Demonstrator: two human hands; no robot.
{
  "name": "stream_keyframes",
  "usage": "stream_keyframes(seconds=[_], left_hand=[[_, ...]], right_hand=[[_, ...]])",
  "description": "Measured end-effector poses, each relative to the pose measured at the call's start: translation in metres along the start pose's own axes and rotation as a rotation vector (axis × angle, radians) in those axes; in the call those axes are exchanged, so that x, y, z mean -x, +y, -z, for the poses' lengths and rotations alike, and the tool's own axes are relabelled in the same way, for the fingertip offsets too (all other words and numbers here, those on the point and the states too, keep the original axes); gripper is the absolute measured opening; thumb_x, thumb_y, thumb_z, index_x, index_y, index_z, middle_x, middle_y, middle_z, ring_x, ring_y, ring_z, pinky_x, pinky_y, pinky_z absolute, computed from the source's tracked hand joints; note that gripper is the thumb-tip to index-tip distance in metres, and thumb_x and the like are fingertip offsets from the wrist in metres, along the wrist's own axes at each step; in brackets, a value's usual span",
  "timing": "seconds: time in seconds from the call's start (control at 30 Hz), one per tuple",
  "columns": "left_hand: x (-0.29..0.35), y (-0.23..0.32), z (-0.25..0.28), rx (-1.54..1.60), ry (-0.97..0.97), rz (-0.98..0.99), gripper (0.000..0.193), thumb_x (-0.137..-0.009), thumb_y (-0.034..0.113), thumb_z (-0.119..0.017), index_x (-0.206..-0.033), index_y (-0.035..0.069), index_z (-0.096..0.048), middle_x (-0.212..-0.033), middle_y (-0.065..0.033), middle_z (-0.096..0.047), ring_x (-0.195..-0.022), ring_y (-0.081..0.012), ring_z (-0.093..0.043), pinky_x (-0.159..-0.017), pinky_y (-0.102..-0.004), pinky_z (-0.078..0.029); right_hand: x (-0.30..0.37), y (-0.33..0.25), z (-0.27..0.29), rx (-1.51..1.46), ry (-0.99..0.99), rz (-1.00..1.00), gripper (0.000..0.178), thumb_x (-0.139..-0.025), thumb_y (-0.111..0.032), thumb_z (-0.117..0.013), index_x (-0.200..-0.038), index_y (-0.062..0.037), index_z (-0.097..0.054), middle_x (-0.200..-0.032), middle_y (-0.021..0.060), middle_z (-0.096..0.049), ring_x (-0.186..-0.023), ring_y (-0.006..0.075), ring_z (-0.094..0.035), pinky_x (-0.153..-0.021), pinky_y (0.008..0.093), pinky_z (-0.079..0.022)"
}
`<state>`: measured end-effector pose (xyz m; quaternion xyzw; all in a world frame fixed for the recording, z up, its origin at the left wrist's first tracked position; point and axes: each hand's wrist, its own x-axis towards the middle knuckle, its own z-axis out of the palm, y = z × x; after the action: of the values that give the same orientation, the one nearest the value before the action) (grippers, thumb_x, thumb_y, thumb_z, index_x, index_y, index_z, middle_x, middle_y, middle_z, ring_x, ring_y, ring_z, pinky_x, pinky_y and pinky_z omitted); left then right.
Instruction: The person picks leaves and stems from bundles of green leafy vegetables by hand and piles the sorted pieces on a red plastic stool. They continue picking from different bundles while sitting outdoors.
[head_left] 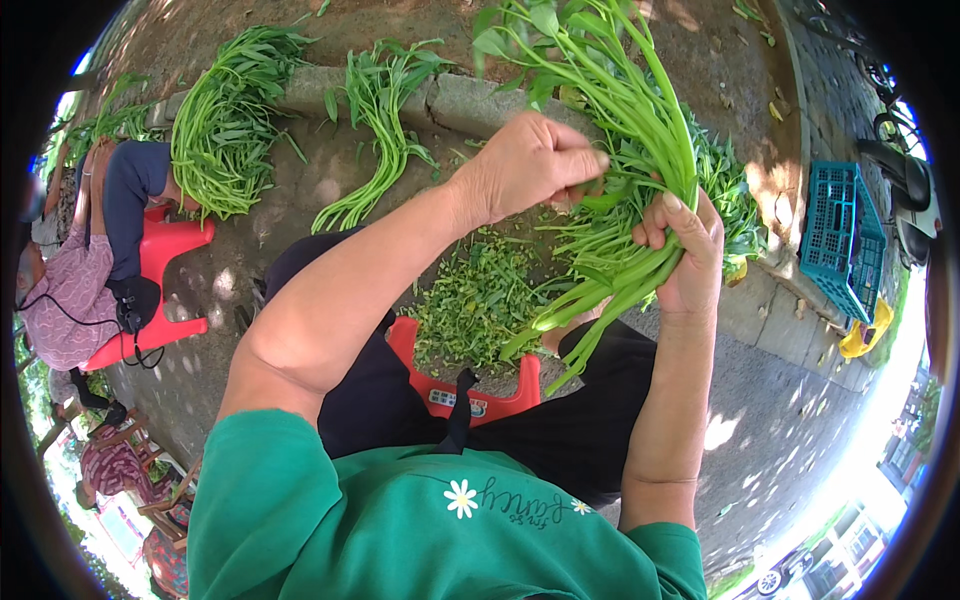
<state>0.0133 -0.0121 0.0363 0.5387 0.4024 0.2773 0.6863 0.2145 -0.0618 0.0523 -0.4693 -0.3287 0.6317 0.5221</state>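
A bunch of water spinach [640, 110] with long pale green stems and narrow leaves is gripped in my right hand [690, 240]. Its leafy tops fan out away from me, while the stem ends point down toward my right knee. My left hand [540, 165] is closed in a pinch at the bunch's left side, against some leaves; what sits between its fingertips is too small to make out. Behind the bunch, partly hidden, lies more water spinach [735, 195] on the ground. Torn leaves and stem bits form a green heap [475, 305] between my legs.
Beyond my left arm lie a small bundle of water spinach [385, 130] and a larger one [235, 125] by a low concrete kerb [320, 92]. A red stool [520, 390] is beneath me. At left, a person sits on another red stool [165, 260]. A teal crate [835, 225] stands right.
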Motion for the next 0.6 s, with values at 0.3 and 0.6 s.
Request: stream_keyframes(seconds=[0.3,0.6], left_hand=[[0.002,0.006,0.006,-0.126,0.121,-0.147,0.014,-0.079,0.008,-0.07,-0.088,-0.001,-0.064,-0.073,0.0014,-0.062,-0.067,-0.0029,-0.053,-0.06,-0.0203,-0.043],[0.0,0.006,-0.004,-0.193,0.138,-0.28,0.014,-0.078,0.0,-0.065,-0.092,-0.004,-0.065,-0.076,-0.0039,-0.065,-0.067,-0.0074,-0.059,-0.062,-0.0224,-0.049]], right_hand=[[-0.001,0.003,-0.002,0.052,-0.033,0.031,0.039,-0.076,-0.015,-0.071,-0.104,0.0062,-0.053,-0.067,0.0025,-0.052,-0.053,0.0098,-0.048,-0.053,0.025,-0.045],[0.0,0.007,-0.007,0.156,-0.025,0.003,0.046,-0.073,-0.015,-0.074,-0.108,0.0071,-0.052,-0.075,0.0042,-0.056,-0.056,0.0101,-0.051,-0.053,0.0227,-0.044]])
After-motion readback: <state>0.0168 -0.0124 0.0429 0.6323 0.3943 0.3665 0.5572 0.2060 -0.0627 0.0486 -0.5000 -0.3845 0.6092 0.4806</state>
